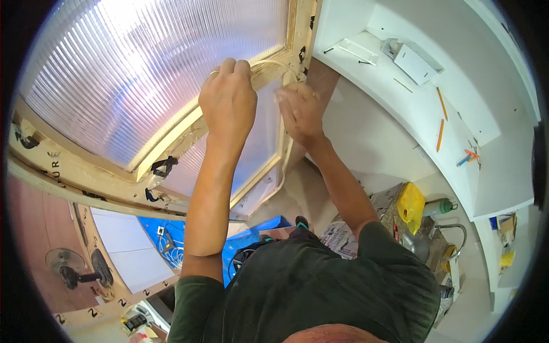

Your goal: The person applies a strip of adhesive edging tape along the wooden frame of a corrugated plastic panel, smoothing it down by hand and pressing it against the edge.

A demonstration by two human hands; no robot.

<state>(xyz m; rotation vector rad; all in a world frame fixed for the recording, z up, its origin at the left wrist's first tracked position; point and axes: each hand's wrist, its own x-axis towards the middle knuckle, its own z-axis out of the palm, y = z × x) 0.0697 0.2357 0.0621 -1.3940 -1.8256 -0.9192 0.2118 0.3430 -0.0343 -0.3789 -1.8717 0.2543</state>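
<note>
My left hand (229, 103) is raised with its fingers curled at the corner of a wooden frame (294, 28). A thin pale strip (274, 62) comes out beside its fingertips and bends toward my right hand. Behind the left hand, a ribbed translucent panel (154, 68) fills the frame and catches bright light. My right hand (301, 114) is beside the frame's lower section, its fingers bent and smeared by motion. Whether it grips the strip cannot be made out. A second translucent panel (264, 114) shows between my forearms.
On the right, a white shelf (394, 86) carries a white box (414, 63), orange pencils (441, 103) and screws. Below it are a yellow bag (410, 207), a green-capped bottle (439, 207) and a curved tap (454, 228). A fan (77, 271) and blue sheeting (166, 237) lie lower left.
</note>
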